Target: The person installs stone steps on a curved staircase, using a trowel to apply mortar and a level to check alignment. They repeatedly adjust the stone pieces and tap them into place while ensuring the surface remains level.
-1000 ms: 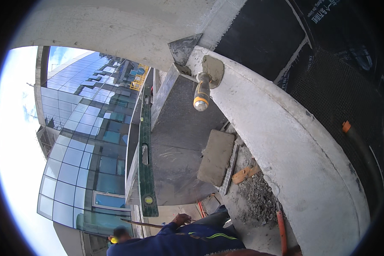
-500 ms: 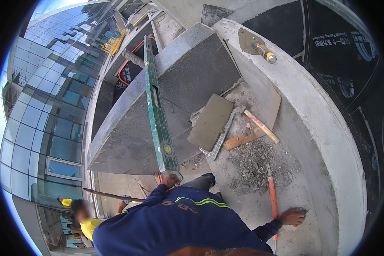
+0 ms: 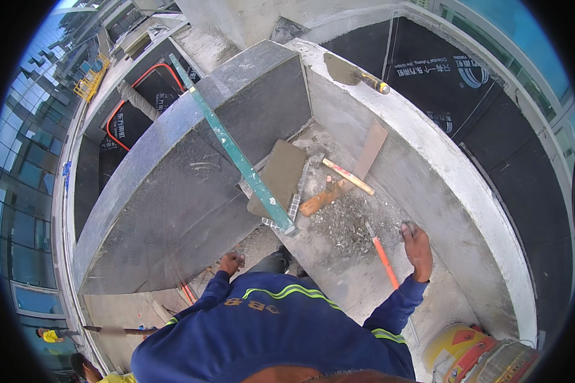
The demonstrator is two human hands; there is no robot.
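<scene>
A long green spirit level [image 3: 233, 147] slants across the grey stone-faced low wall [image 3: 153, 217], its upper end past the top edge. Its lower end lies over a mortar-covered slab [image 3: 280, 169] and a strip of mesh [image 3: 295, 203]. Close below that end, my left hand [image 3: 232, 262] is off the level, fingers loosely bent and apart, with nothing visible in it. My right hand [image 3: 418, 249] is raised over the floor, fingers slightly curled, nothing seen in it. Beside it lies an orange-handled bar [image 3: 384, 260] with a metal tip.
A wooden-handled tool [image 3: 348, 176], a wooden piece [image 3: 326, 199] and rubble [image 3: 345, 223] lie on the floor. A trowel [image 3: 375, 83] rests in mortar on the curved parapet [image 3: 428, 140]. Buckets [image 3: 457, 348] stand at lower right. A person in yellow [image 3: 86, 370] is at lower left.
My left hand has let go of the level, which now leans further right at its lower end. My right hand has lifted off the floor and moved forward. The view has shifted.
</scene>
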